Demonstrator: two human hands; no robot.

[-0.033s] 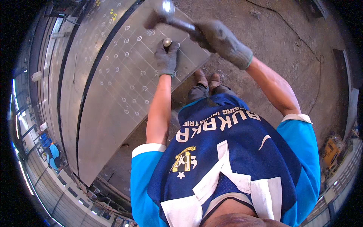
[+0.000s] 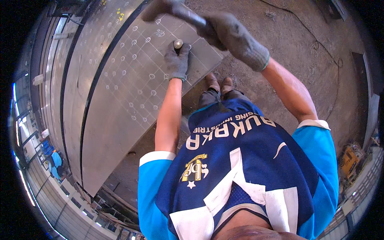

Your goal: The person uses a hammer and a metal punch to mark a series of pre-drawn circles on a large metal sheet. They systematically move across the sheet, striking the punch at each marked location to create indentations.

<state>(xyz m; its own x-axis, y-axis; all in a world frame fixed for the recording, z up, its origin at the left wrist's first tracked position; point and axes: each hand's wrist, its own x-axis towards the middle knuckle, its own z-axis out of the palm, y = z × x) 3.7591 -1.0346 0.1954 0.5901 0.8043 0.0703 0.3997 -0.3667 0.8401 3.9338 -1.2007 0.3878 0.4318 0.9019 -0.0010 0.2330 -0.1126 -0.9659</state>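
My left hand (image 2: 177, 64), in a grey knit glove, is closed around a metal punch (image 2: 178, 44). Only the punch's round, shiny top end shows between thumb and fingers; its lower part is hidden. Beneath that hand lies a grey steel plate (image 2: 116, 132), marked with chalk grid lines and several small chalk circles. My right hand (image 2: 236, 40), gloved as well, grips the handle of a hammer (image 2: 188, 16). The hammer's head is raised above and beyond the punch, apart from it, and is slightly blurred near the upper edge of the view.
More steel plates (image 2: 78, 76) lie to the left, divided by dark gaps. My boots (image 2: 220, 83) stand on the brown floor (image 2: 280, 80) by the plate's edge. A thin cable (image 2: 306, 28) runs over the floor at right, and a yellow machine (image 2: 352, 160) stands far right. Another person (image 2: 57, 160) is at far left.
The hammer head has shifted a little to the left and farther up, with my right hand following slightly. My left hand and the punch stay nearly in place.
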